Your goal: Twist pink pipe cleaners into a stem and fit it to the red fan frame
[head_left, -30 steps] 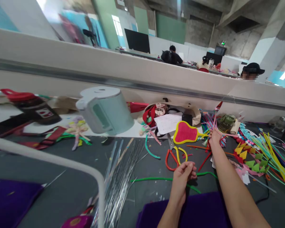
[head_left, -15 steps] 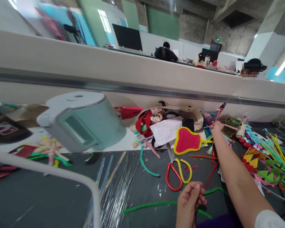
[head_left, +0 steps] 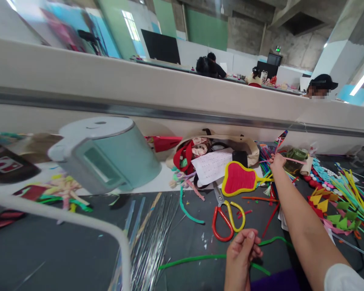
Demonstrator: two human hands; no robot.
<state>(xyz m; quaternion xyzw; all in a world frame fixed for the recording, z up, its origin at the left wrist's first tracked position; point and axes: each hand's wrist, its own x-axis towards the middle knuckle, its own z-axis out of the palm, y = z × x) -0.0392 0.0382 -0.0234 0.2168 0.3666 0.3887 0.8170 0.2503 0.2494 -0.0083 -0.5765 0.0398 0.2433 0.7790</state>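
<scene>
My left hand rests low at the table's near edge, its fingers pinched on a green pipe cleaner that lies across the dark table. My right hand is stretched far out to a bundle of coloured pipe cleaners by the partition and grips a pink pipe cleaner. Between the hands lie red and yellow scissors and a red, yellow-edged fan shape.
A pale green canister lies on its side at the left. Silver wires fan over the table. Coloured paper triangles and yellow-green strips crowd the right. A beige partition closes the back; people sit beyond it.
The view has shifted down and to the right. My right hand reached farther toward the pipe cleaner bundle and holds the pink one. My left hand stays pinched on the green one.
</scene>
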